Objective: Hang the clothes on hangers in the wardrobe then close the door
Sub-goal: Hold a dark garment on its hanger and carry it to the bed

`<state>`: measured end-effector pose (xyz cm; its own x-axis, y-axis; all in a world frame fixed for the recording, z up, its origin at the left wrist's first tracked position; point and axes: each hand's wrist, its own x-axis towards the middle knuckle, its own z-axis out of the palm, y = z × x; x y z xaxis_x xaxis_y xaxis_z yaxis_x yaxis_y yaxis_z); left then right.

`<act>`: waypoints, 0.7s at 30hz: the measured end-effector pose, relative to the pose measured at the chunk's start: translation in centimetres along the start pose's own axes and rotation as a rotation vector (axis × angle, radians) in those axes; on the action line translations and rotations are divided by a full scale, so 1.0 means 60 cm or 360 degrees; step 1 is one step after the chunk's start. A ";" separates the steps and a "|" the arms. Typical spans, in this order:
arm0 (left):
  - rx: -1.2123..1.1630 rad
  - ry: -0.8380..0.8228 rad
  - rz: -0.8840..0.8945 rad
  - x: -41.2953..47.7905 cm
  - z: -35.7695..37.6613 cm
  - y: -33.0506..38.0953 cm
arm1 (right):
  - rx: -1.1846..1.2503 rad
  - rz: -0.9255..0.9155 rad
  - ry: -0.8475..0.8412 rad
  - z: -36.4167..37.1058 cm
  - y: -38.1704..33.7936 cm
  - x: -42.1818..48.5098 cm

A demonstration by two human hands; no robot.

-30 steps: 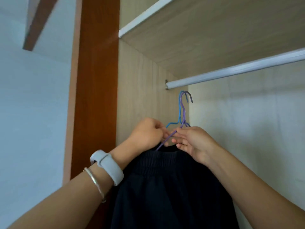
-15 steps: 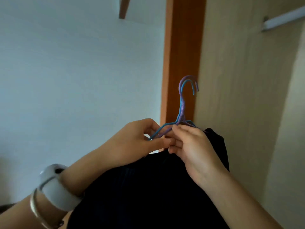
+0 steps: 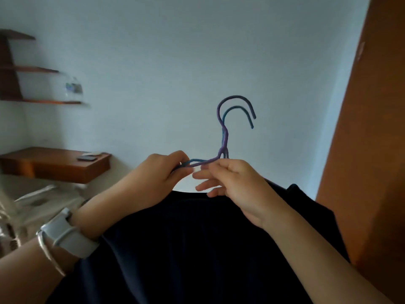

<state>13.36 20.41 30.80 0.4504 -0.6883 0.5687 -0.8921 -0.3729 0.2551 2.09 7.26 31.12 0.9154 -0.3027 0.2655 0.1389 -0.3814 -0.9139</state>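
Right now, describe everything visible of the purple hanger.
The purple hanger is thin wire, upright, hook opening rightward and down. It lies against a blue hanger, held up before a pale wall. The left hand pinches its shoulder wire; the right hand grips just below the neck. A dark garment hangs beneath, hiding the rest.

No legible text anywhere; bottle point(image 3: 73, 89) label on wall shelf point(image 3: 43, 102) too blurred to read.
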 end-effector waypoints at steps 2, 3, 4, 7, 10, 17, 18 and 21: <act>0.0080 0.0042 -0.0073 0.013 0.015 -0.057 | -0.0235 -0.0121 0.0052 0.005 0.020 0.052; 0.0088 0.0056 -0.0112 0.021 0.020 -0.085 | -0.0337 -0.0196 0.0148 0.004 0.032 0.079; 0.0079 0.0066 -0.0154 0.029 0.025 -0.113 | -0.0426 -0.0280 0.0259 0.002 0.047 0.107; 0.0063 0.0105 -0.0268 0.050 0.033 -0.192 | -0.0669 -0.0474 0.0455 0.007 0.085 0.191; 0.0072 0.0206 -0.0250 0.073 0.036 -0.262 | -0.0923 -0.0390 0.0143 0.024 0.124 0.286; 0.0110 0.0293 -0.0424 0.129 0.074 -0.395 | -0.1137 -0.0267 -0.0277 0.076 0.188 0.487; 0.0115 0.0284 -0.0435 0.138 0.084 -0.418 | -0.1072 -0.0291 -0.0322 0.083 0.201 0.513; 0.0147 0.0208 -0.0522 0.167 0.120 -0.489 | -0.0925 -0.0344 -0.0399 0.108 0.250 0.599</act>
<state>44.31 19.97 23.42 0.6983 -0.4393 0.5651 -0.6910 -0.6196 0.3723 39.54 -3.69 24.99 0.9597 0.0187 0.2803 0.1669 -0.8407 -0.5152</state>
